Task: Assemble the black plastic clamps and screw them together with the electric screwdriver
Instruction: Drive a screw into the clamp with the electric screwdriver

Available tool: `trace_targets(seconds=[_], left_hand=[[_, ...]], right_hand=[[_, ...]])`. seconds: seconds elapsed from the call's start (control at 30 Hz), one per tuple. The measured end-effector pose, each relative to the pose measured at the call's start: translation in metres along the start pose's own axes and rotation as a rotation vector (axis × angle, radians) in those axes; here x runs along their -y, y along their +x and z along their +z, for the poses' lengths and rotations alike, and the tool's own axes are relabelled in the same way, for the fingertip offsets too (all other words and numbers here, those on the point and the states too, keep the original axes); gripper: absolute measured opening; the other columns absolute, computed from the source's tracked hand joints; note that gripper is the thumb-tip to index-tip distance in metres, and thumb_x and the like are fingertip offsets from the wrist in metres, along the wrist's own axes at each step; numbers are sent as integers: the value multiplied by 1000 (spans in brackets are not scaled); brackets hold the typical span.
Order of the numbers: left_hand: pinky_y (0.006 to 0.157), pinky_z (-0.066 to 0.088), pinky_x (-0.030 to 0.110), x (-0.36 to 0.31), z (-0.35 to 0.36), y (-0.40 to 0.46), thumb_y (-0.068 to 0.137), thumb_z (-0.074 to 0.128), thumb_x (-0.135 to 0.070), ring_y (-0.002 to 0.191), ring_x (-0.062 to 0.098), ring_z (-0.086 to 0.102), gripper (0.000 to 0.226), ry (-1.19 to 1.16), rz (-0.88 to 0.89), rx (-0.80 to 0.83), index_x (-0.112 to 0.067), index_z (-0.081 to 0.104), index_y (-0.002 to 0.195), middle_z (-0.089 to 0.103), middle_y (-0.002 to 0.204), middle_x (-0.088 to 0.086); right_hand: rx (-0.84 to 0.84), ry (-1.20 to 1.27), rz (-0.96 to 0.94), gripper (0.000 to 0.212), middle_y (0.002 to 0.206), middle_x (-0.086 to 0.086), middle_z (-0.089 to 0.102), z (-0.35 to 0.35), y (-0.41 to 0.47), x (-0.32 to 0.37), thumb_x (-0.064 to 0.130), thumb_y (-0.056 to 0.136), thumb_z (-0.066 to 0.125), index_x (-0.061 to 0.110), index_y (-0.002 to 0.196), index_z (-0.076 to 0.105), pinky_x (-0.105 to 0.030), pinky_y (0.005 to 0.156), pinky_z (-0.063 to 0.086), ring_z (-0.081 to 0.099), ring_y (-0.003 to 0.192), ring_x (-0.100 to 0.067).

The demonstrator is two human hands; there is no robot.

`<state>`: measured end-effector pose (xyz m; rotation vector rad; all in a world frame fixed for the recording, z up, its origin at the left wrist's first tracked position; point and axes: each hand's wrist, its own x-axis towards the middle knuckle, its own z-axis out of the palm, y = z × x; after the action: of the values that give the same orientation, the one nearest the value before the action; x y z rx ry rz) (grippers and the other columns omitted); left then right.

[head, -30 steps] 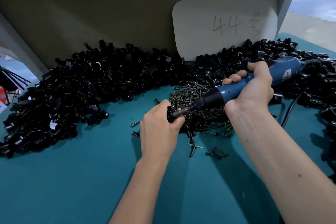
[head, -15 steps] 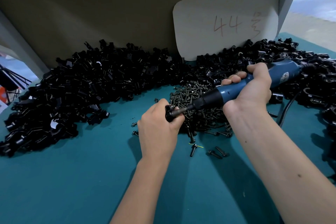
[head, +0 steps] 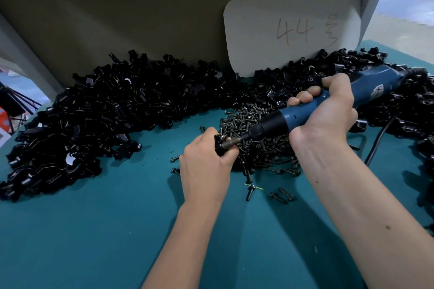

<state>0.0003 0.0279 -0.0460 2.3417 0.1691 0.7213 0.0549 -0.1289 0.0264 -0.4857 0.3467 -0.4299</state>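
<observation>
My left hand [head: 205,162] is closed around a small black plastic clamp [head: 219,145], mostly hidden in the fist, just above the teal table. My right hand [head: 326,112] grips a blue electric screwdriver [head: 305,112] angled down to the left. Its metal bit [head: 232,142] presses into the clamp. Right behind the hands lies a pile of dark screws [head: 256,138]. A big heap of black clamp parts [head: 94,119] stretches along the back of the table from left to right.
Loose screws [head: 279,196] lie scattered near my wrists. The screwdriver's black cord [head: 375,143] runs down the right side. A white card marked 44 [head: 293,28] leans on the brown back wall. More clamp parts [head: 418,110] line the right edge.
Both hands and the screwdriver have shifted slightly left and down. The bit stays pressed into the clamp in my left hand.
</observation>
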Motion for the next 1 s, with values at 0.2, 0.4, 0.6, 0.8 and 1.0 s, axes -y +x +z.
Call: trace_targets(seconds=[0.2,0.4,0.6,0.8,1.0], left_hand=[[46,23,33,3,-2,2,76,70,-32,53,16,36,38,-14,27,58,-24,34,68,43,58,-4],[41,23,24,4,4,7,74,59,-41,46,9,28,33,-313,-101,216,-15,42,66,39,50,-11],[44,24,26,18,-13,19,93,65,-33,48,12,29,42,-415,-203,203,-21,37,64,34,52,-12],[36,15,17,15,-25,23,107,46,-45,43,8,19,38,-1134,-617,449,-18,35,81,28,61,-1],[39,14,15,14,-22,20,109,43,-36,43,10,18,38,-1007,-518,544,-19,39,75,28,59,-1]], right_hand=[[22,-10,15,19,59,0,46,-1,3,4,4,88,58,12,81,43,-28,49,40,42,46,-16],[214,-5,22,26,63,0,46,6,2,11,15,95,65,12,101,39,-26,49,41,43,49,-14],[365,-6,-113,22,65,1,46,16,0,39,17,96,65,12,97,43,-26,50,42,43,51,-13],[259,-26,-186,34,64,-2,46,16,-2,35,12,94,67,9,111,38,-28,51,41,44,50,-15],[281,-67,-227,30,64,-4,48,15,-8,22,10,89,70,11,101,42,-32,53,42,45,50,-18]])
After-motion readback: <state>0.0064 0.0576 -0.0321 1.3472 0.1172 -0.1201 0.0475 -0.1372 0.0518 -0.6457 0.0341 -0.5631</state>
